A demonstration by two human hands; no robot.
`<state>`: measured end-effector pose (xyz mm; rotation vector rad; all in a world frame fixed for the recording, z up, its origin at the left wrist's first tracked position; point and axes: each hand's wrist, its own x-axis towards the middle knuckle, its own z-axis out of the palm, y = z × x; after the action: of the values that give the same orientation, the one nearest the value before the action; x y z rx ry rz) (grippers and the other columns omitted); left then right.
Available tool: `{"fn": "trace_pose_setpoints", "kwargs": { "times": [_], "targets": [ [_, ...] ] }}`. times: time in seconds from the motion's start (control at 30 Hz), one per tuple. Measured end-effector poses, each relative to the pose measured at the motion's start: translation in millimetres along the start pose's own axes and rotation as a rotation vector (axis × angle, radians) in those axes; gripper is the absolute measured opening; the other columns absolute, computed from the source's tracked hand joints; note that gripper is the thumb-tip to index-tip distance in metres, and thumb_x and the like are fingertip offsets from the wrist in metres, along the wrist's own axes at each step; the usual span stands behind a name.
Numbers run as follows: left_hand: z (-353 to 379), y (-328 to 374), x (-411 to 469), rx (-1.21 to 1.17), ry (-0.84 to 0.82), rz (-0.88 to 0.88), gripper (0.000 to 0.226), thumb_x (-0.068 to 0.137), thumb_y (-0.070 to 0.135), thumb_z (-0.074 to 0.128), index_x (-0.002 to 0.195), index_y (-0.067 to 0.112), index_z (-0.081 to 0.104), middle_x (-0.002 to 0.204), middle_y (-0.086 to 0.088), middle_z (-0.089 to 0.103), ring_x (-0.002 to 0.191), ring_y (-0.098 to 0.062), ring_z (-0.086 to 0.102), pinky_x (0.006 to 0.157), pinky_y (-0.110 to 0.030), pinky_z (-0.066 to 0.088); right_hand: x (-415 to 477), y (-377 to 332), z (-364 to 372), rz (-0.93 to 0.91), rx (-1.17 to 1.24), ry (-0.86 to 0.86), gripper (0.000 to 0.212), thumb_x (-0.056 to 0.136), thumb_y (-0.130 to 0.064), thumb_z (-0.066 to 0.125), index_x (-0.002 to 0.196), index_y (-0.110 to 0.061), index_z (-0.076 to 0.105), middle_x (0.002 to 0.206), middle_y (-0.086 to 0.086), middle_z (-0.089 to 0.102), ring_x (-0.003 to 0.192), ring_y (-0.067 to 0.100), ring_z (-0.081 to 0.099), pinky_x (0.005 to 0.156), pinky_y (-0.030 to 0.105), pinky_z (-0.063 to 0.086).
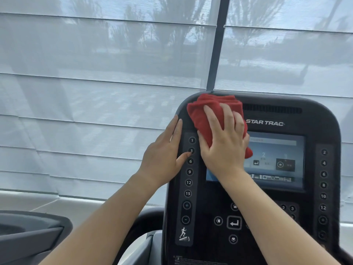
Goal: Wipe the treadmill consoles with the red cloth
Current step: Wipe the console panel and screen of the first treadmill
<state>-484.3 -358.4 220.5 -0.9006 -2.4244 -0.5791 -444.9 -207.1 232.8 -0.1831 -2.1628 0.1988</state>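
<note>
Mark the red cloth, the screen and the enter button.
red cloth (208, 113): head view, on the bunched upper fold above the fingers.
screen (277, 161): head view, on the lit area right of the hand.
enter button (234, 223): head view, on its arrow symbol.

Both hands (164, 150) (223, 144) flat — fingers spread

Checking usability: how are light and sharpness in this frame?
Head view: soft daylight through the blinds, no harsh glare; red cloth and right hand sharp; touchscreen text blurry; right button column dim and soft; edges bowed by wide angle.
</note>
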Motion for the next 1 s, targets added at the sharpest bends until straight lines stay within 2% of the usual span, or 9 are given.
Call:
{"fn": "trace_pose_setpoints", "kwargs": {
  "times": [0.1, 0.3, 0.5, 0.63, 0.73, 0.87, 1.0],
  "targets": [
    [4.2, -0.9, -0.3, -0.037, 0.006, 0.009, 0.081, 0.091, 0.046, 0.047, 0.148, 0.021, -0.004, 0.155, 0.013, -0.014, 0.139, -0.011, 0.02, 0.092, -0.03, 0.042, -29.7, 5.8, 0.3, -0.019, -0.01, -0.013, 0.056, 0.086, -0.043, 0.052, 0.138, -0.035, 0.036, 0.146, 0.003, 0.033, 0.13, 0.03, 0.03, 0.09, 0.058, 0.036],
    [5.6, -0.6, -0.4, -0.051, 0.018, 0.026, 0.08, 0.092, 0.046, 0.046, 0.148, 0.021, -0.005, 0.155, 0.012, -0.015, 0.139, -0.011, 0.019, 0.094, -0.03, 0.041, 21.7, 4.1, -0.3, 0.064, 0.019, 0.022, 0.059, 0.086, -0.039, 0.054, 0.141, -0.033, 0.033, 0.147, 0.005, 0.031, 0.132, 0.032, 0.026, 0.092, 0.063, 0.032],
    [7.8, -2.5, -0.3, -0.062, 0.016, 0.029, 0.08, 0.092, 0.047, 0.045, 0.148, 0.022, -0.006, 0.155, 0.013, -0.015, 0.139, -0.011, 0.018, 0.096, -0.029, 0.039, -26.8, 6.5, 0.0, 0.014, -0.015, 0.002, 0.058, 0.086, -0.042, 0.051, 0.14, -0.033, 0.033, 0.146, 0.004, 0.032, 0.131, 0.031, 0.03, 0.089, 0.06, 0.037],
    [6.2, -2.0, -0.4, -0.035, 0.002, 0.031, 0.08, 0.092, 0.047, 0.044, 0.148, 0.022, -0.006, 0.155, 0.012, -0.015, 0.139, -0.012, 0.018, 0.095, -0.029, 0.04, -2.0, 11.9, -2.4, 0.027, -0.021, 0.012, 0.057, 0.085, -0.04, 0.052, 0.139, -0.033, 0.035, 0.144, 0.005, 0.034, 0.129, 0.031, 0.03, 0.09, 0.062, 0.035],
    [4.7, -0.5, 1.8, 0.0, 0.011, 0.02, 0.081, 0.09, 0.046, 0.049, 0.149, 0.017, 0.001, 0.157, 0.006, -0.005, 0.139, -0.015, 0.018, 0.098, -0.032, 0.039, 17.2, 12.7, -5.3, 0.058, -0.007, 0.005, 0.058, 0.087, -0.039, 0.053, 0.14, -0.033, 0.032, 0.145, 0.006, 0.032, 0.13, 0.032, 0.027, 0.091, 0.064, 0.033],
    [3.0, 5.1, 9.1, 0.065, 0.069, 0.061, 0.081, 0.085, 0.039, 0.059, 0.147, 0.009, 0.017, 0.154, -0.007, 0.015, 0.139, -0.023, 0.022, 0.107, -0.037, 0.033, -24.1, 19.6, -8.9, 0.023, -0.03, -0.007, 0.056, 0.086, -0.04, 0.052, 0.139, -0.033, 0.034, 0.145, 0.004, 0.033, 0.129, 0.03, 0.029, 0.088, 0.062, 0.036],
    [1.1, 17.2, 32.1, 0.168, 0.036, 0.154, 0.077, 0.086, 0.044, 0.055, 0.147, 0.012, 0.019, 0.155, -0.008, 0.013, 0.141, -0.025, 0.016, 0.112, -0.043, 0.027, -14.8, 44.8, -17.9, 0.146, -0.007, 0.044, 0.056, 0.086, -0.039, 0.055, 0.138, -0.033, 0.034, 0.145, 0.003, 0.03, 0.13, 0.03, 0.025, 0.092, 0.063, 0.03]
  ]
}}
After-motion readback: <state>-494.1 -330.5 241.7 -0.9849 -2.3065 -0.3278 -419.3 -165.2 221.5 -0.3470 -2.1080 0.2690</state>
